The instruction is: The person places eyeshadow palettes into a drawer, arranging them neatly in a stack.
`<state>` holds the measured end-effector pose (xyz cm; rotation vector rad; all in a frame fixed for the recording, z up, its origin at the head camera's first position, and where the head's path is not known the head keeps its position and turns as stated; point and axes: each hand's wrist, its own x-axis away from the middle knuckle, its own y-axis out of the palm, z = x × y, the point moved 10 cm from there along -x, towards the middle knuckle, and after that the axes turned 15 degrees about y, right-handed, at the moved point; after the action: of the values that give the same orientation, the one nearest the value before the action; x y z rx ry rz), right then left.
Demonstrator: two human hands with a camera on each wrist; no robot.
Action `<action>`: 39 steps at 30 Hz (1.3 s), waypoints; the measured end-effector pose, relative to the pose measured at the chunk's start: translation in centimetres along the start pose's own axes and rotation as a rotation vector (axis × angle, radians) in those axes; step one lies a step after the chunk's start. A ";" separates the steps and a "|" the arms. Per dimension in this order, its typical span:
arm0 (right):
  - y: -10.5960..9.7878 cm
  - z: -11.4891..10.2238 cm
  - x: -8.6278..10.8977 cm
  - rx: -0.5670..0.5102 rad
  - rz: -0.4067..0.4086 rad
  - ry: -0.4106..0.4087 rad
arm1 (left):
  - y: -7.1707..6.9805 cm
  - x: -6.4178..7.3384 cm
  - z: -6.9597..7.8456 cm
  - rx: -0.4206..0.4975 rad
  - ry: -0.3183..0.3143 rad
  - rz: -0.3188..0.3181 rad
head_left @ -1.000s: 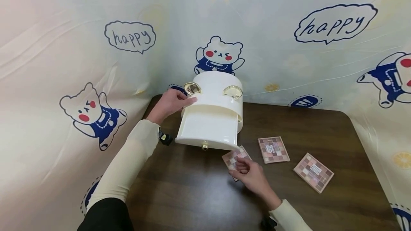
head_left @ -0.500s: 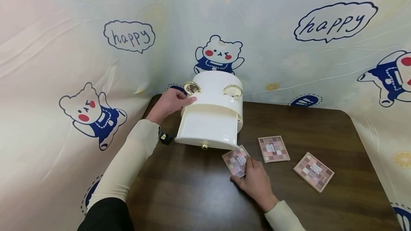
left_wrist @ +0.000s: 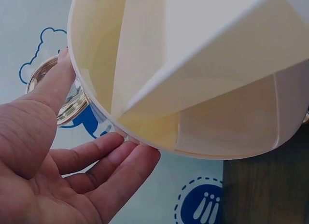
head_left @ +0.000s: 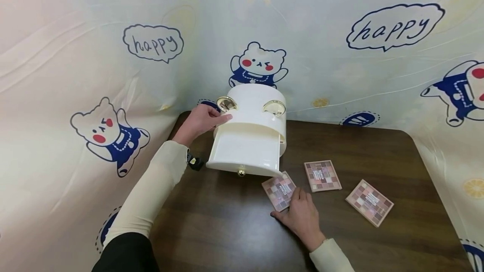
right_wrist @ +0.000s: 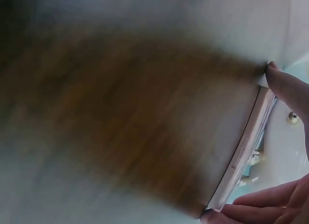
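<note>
A white rounded storage box (head_left: pixel 255 98) with two gold-rimmed ears stands at the back of the table. Its drawer (head_left: pixel 245 148), with a gold knob (head_left: pixel 241 173), is pulled out toward me. My left hand (head_left: pixel 200 121) holds the box's left side, thumb on the front; up close, its fingertips (left_wrist: pixel 145 154) press the curved rim. In front of the drawer's right corner lies a pinkish eyeshadow palette (head_left: pixel 277 189). My right hand (head_left: pixel 302 219) grips that palette across its near edge, thumb at one end and fingers at the other, as the right wrist view shows.
Two similar palettes lie apart to the right, one palette (head_left: pixel 322 176) closer to the box and another palette (head_left: pixel 369 203) farther right. The dark wooden table (head_left: pixel 227 230) meets a printed curtain (head_left: pixel 321 62) behind and at both sides.
My right hand has shifted from over the palette to its near right edge, uncovering its printed top and spanning it. The left hand, box and drawer stay where they were.
</note>
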<state>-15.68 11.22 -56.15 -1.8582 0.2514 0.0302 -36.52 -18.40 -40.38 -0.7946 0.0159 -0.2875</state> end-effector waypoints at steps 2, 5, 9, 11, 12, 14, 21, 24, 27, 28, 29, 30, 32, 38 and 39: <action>0.0 0.2 0.0 -0.013 -0.007 0.014 | 0.0 0.0 0.1 0.004 0.003 0.002; 0.0 0.6 -0.1 -0.052 -0.022 0.045 | 0.1 -0.2 0.3 0.003 0.020 0.003; 0.0 0.9 -0.1 -0.097 -0.050 0.080 | 0.2 -0.3 0.2 -0.003 0.025 0.001; -0.1 1.0 -0.2 -0.106 -0.059 0.086 | 0.2 -0.3 0.1 -0.005 0.017 0.001; -0.1 1.1 -0.2 -0.110 -0.062 0.090 | 0.2 -0.3 0.0 -0.003 0.015 0.002; -0.2 1.2 -0.3 -0.117 -0.067 0.096 | 0.2 -0.2 0.0 0.000 0.006 0.000; -1.3 2.0 -0.6 -0.257 -0.050 0.100 | 0.2 0.1 -0.1 0.014 -0.013 0.003; -2.2 2.6 -0.7 -0.359 -0.020 0.116 | 0.2 0.2 -0.1 0.015 -0.015 0.004; -3.0 3.2 -0.9 -0.418 0.006 0.121 | 0.2 0.2 -0.2 0.016 -0.019 0.005; -3.3 3.4 -1.0 -0.426 0.007 0.128 | 0.2 0.3 -0.2 0.017 -0.020 0.006; -3.6 3.6 -1.1 -0.435 0.016 0.132 | 0.2 0.3 -0.2 0.017 -0.021 0.007; -3.9 3.8 -1.2 -0.443 0.023 0.136 | 0.2 0.3 -0.2 0.014 -0.020 0.006; -4.6 4.2 -1.5 -0.452 0.031 0.147 | 0.2 0.3 -0.2 0.010 -0.017 0.006; -6.9 5.4 -2.0 -0.472 0.047 0.182 | 0.0 0.3 -0.1 0.002 -0.016 0.002; -7.3 5.6 -2.1 -0.479 0.055 0.183 | 0.0 0.4 -0.1 0.002 -0.017 0.003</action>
<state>-15.79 18.88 -50.62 -2.3341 0.4526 -0.0467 -36.18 -18.58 -40.42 -0.7951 0.0013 -0.2779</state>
